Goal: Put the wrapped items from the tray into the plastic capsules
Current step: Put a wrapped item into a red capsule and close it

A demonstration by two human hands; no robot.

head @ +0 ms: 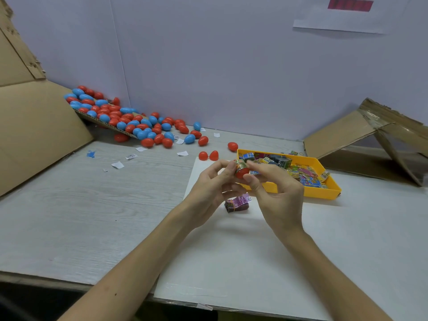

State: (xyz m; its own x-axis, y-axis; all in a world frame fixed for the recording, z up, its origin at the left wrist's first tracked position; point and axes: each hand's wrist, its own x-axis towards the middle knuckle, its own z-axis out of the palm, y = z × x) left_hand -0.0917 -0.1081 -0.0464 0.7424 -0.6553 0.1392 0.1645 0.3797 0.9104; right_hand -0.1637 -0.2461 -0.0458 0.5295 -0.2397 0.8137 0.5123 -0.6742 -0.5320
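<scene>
- A large cardboard box (34,126) is stood at the left edge of the desk (92,216), with one flap lowered toward the far-left corner.
- A heap of red and blue plastic capsules (129,119) is spread over that flap and spilled onto the desk along its far edge.
- White paper scraps (117,164) and one blue scrap (91,154) are scattered on the desk just in front of the heap.
- An opened red capsule (208,155), its two halves side by side, is laid at the far edge of a white sheet (231,262). A closed red capsule (232,146) is seen near it, beside the tray's far-left corner.
- The left hand (208,191) is raised above the white sheet, its fingers (228,169) curled round the left side of a red capsule half (241,173).
- A wrapped item (238,163) is seated in the mouth of that half and is still sticking out at the top.
- A purple wrapped item (237,203) is laid on the white sheet, below the two hands.
- The right hand (275,193) is brought against the capsule half from the right; its forefinger and thumb are pinched on the half and the wrapped item.
- A yellow tray (324,191) is set on the desk just behind the right hand, and it is filled with colourful wrapped items (301,174).
- Folded cardboard (370,135) is propped at the far-right corner.
</scene>
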